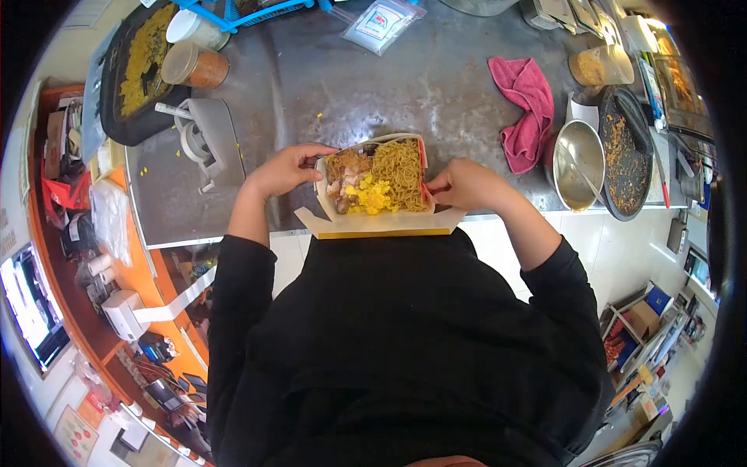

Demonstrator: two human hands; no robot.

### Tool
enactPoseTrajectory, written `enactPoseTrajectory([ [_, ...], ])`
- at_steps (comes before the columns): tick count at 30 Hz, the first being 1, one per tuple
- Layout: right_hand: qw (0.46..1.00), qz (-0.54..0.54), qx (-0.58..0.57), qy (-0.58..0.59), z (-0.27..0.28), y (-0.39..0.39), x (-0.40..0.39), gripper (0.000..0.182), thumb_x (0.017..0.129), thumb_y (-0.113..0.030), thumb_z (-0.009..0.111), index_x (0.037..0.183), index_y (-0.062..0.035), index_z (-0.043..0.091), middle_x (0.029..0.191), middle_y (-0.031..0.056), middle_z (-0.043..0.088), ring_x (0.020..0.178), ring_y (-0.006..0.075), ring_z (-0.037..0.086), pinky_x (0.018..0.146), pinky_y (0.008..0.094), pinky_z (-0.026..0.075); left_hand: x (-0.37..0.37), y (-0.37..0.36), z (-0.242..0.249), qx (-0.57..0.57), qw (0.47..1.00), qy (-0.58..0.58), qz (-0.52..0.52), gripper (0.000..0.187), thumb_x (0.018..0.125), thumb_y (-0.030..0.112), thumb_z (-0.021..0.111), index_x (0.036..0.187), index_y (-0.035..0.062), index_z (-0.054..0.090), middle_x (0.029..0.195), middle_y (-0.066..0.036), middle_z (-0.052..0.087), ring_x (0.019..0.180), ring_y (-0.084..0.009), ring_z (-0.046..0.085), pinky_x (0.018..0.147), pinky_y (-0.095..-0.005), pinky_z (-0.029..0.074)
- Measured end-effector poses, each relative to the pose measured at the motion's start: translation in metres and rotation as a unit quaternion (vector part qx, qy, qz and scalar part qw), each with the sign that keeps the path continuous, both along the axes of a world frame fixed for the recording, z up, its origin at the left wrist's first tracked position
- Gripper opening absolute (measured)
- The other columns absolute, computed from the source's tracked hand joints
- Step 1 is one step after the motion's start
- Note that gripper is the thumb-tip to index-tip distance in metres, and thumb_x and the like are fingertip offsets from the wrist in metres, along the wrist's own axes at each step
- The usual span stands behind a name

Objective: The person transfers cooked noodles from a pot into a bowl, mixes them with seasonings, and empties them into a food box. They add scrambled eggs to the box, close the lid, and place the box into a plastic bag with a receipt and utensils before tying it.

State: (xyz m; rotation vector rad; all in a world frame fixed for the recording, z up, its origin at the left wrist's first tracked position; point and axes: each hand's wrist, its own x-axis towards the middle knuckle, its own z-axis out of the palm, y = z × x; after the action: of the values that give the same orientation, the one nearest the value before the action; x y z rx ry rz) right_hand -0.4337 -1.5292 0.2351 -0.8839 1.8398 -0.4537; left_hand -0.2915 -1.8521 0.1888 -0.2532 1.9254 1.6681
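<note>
Finding: your left hand (286,173) and right hand (471,185) have their fingers closed on opposite sides of the open food box (320,200) at the bench's (296,86) near edge, apparently steadying it; any move calls for level support

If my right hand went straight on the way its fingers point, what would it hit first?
The near side wall of the food box: your right hand points at it, its fingertips seemingly touching. Just past that wall are the noodles, though finger height is hard to judge.
</note>
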Motion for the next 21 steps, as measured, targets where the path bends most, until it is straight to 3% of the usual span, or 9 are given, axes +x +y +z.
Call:
enactPoseTrajectory([
  [2,0.999,-0.036,0.006,-0.005,-0.004,-0.001,0.004,0.020,0.075,-0.023,0.062,0.080,-0.0057,0.070,0.067,0.0153,0.064,0.064,0.0306,0.063,0.062,0.0405,0.047,-0.001,0.002,-0.001,-0.003,1.000,0.019,-0.005,0.049,0.076,-0.003,0.062,0.124,0.0090,0.056,0.084,0.002,0.050,0.072,-0.0089,0.042,0.066,-0.0224,0.040],
  [5,0.996,-0.070,0.050,0.014,-0.018,-0.007,0.003,0.024,0.076,-0.027,0.064,0.079,-0.0041,0.070,0.068,0.0158,0.064,0.064,0.0301,0.063,0.062,0.0409,0.047,-0.003,0.001,0.001,0.037,0.997,-0.062,0.002,0.051,0.079,-0.008,0.057,0.128,0.0038,0.050,0.117,-0.004,0.056,0.101,-0.0120,0.053,0.089,-0.0263,0.044],
  [8,0.993,-0.090,0.082,0.001,-0.020,-0.008,-0.001,0.031,0.077,-0.034,0.066,0.081,-0.0028,0.069,0.070,0.0161,0.064,0.068,0.0300,0.063,0.065,0.0403,0.047,-0.002,0.011,0.017,0.057,0.996,-0.039,0.055,0.055,0.075,-0.001,0.065,0.128,0.0036,0.049,0.119,-0.005,0.056,0.103,-0.0155,0.053,0.093,-0.0300,0.041],
  [11,0.994,-0.102,0.036,0.014,0.000,0.008,-0.018,0.034,0.075,-0.037,0.068,0.084,-0.0034,0.069,0.073,0.0142,0.065,0.072,0.0298,0.063,0.066,0.0398,0.047,0.020,0.015,0.043,-0.010,0.988,0.085,0.125,0.063,0.066,0.005,0.075,0.125,0.0041,0.052,0.118,-0.005,0.058,0.106,-0.0190,0.053,0.096,-0.0339,0.039],
  [13,0.974,-0.102,-0.199,-0.028,0.027,0.027,-0.018,0.032,0.073,-0.034,0.070,0.082,-0.0034,0.068,0.075,0.0121,0.065,0.076,0.0291,0.063,0.069,0.0390,0.047,0.042,0.010,0.077,-0.042,0.986,0.152,0.047,0.064,0.058,0.006,0.079,0.119,0.0062,0.058,0.114,-0.008,0.060,0.104,-0.0209,0.056,0.094,-0.0349,0.041],
  [15,0.964,-0.082,-0.253,-0.020,0.034,0.035,-0.011,0.031,0.071,-0.031,0.073,0.083,-0.0036,0.067,0.080,0.0106,0.065,0.081,0.0283,0.062,0.073,0.0382,0.046,0.060,0.016,0.090,-0.080,0.984,0.157,0.002,0.064,0.054,0.008,0.081,0.115,0.0070,0.061,0.113,-0.009,0.060,0.104,-0.0221,0.055,0.093,-0.0354,0.041],
  [17,0.989,-0.043,-0.132,0.042,0.025,0.039,-0.003,0.032,0.067,-0.027,0.077,0.086,-0.0038,0.065,0.088,0.0097,0.065,0.087,0.0273,0.060,0.076,0.0374,0.045,0.071,0.033,0.091,-0.127,0.987,0.103,-0.008,0.064,0.055,0.009,0.081,0.115,0.0065,0.060,0.117,-0.009,0.058,0.107,-0.0224,0.052,0.096,-0.0353,0.038],
  [18,0.980,-0.184,-0.080,0.007,0.016,0.030,0.008,0.037,0.065,-0.022,0.078,0.093,-0.0045,0.062,0.099,0.0124,0.061,0.094,0.0286,0.057,0.081,0.0374,0.044,0.075,0.050,0.077,-0.207,0.970,0.076,0.099,0.063,0.051,0.015,0.084,0.109,0.0065,0.062,0.098,-0.013,0.059,0.097,-0.0286,0.054,0.088,-0.0379,0.041],
  [21,0.900,-0.310,-0.123,0.279,-0.015,0.009,0.035,0.042,0.066,-0.019,0.077,0.101,-0.0046,0.059,0.104,0.0168,0.057,0.094,0.0321,0.056,0.081,0.0391,0.044,0.060,0.093,0.056,-0.449,0.825,0.178,0.292,0.065,0.055,0.019,0.083,0.114,0.0063,0.058,0.099,-0.014,0.055,0.095,-0.0311,0.053,0.087,-0.0404,0.041],
])
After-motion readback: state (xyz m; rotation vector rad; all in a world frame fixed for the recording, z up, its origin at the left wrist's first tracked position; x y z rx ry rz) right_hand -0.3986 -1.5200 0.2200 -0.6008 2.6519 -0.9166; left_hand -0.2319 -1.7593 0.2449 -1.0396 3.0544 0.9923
